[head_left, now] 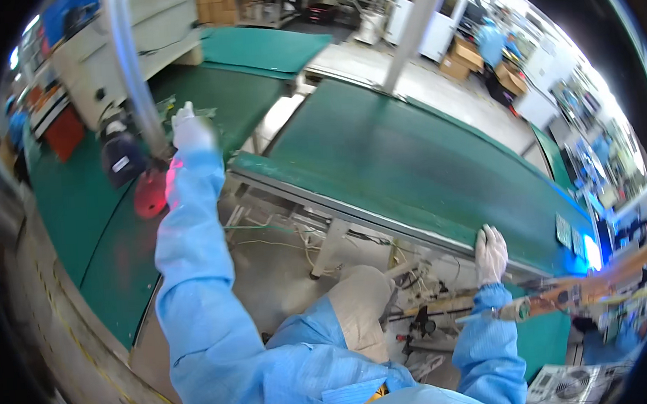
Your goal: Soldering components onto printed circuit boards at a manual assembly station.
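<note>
Nearest the camera is the wearer's blue smock (298, 385). The gloved right hand (491, 255) lies palm down on the near edge of the green conveyor belt (380, 154), its fingers straight and close together, touching the surface rather than clenched. The belt runs slantwise between the two hands, and small flat plates (563, 232) lie near its right end. The gloved left hand (189, 129) reaches out over a green work surface (247, 95), next to a metal post (131, 65); blur hides how far its fingers are spread, and I cannot tell whether it holds the small flat pieces (207, 113) just beside it. Left of that forearm are a dark device (122, 155) and a patch of red light (150, 195). Farther off, cardboard boxes (465, 51) stand near a person in blue (490, 42); their contents are too small to tell.
</note>
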Demonstrator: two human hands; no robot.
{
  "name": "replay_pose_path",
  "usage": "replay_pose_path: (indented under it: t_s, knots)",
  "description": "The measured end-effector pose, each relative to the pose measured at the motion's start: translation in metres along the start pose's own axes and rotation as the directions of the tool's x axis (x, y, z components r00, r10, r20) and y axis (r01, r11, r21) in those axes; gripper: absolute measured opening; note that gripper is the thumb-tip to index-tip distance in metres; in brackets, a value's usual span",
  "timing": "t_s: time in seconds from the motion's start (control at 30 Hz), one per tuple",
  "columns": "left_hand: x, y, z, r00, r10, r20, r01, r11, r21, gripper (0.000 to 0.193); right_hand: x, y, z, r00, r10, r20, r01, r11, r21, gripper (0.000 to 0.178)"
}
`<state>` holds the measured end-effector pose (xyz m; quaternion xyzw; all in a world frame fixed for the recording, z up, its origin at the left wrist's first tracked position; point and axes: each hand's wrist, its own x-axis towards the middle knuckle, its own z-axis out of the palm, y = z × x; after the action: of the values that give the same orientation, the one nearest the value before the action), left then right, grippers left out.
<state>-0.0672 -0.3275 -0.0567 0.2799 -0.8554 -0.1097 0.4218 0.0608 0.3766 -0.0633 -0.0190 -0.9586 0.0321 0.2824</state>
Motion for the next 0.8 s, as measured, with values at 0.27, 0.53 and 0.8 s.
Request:
replay_pose_path:
  t_s: [0.27,0.53,0.8]
  knots:
    - [-0.156,0.22,-0.072,0.644,0.759,0.095,-0.476,0.494,-0.728,0.048,0.021,-0.012,-0.029,0.988,0.064,0.143,-0.073,0.996,0.057,0.039]
    - [-0.221,0.288,-0.082,0.502,0.849,0.166,-0.69,0.508,-0.515,0.05,0.088,0.08,-0.024,0.89,0.325,0.32,-0.301,0.946,-0.123,0.055]
    - [-0.224,0.291,-0.074,0.481,0.869,0.118,-0.714,0.466,-0.523,0.045,0.101,0.236,0.014,0.755,0.645,0.119,-0.576,0.739,-0.35,0.084]
